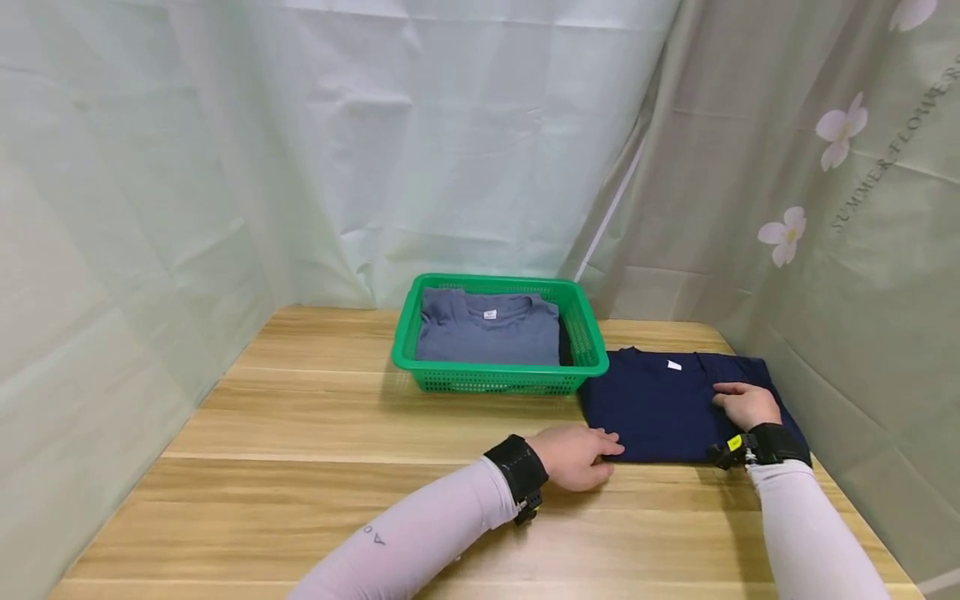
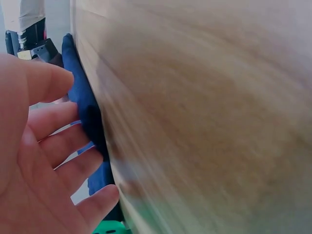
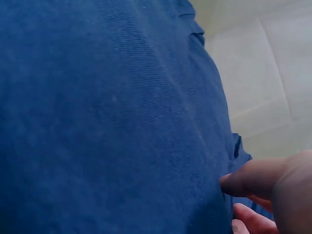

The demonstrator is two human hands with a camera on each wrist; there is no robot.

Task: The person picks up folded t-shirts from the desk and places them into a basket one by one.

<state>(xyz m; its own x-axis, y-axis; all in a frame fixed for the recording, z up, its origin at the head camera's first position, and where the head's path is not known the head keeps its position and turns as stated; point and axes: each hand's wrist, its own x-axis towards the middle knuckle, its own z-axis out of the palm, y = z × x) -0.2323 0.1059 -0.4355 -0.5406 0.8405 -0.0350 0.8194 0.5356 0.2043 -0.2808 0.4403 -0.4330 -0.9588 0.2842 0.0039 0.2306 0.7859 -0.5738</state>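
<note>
A folded navy T-shirt [image 1: 652, 408] with a white neck label lies on the table at the right. At its near left corner, my left hand [image 1: 573, 457] touches the edge with spread, relaxed fingers. The left wrist view shows those fingers [image 2: 80, 168] loosely bent beside the navy cloth [image 2: 87, 105], gripping nothing. Over the right part of the shirt, my right hand [image 1: 750, 406] rests with loosely bent fingers. Close up in the right wrist view, its thumb [image 3: 253, 178] touches the fabric [image 3: 122, 122]; the other fingers are partly hidden.
A green plastic basket [image 1: 498, 377] stands behind and left of the navy shirt, touching or overlapping its corner. Inside lies a folded grey-blue T-shirt [image 1: 487, 337] with something dark beside it. Curtains [image 1: 480, 150] hang around the wooden table [image 1: 300, 467].
</note>
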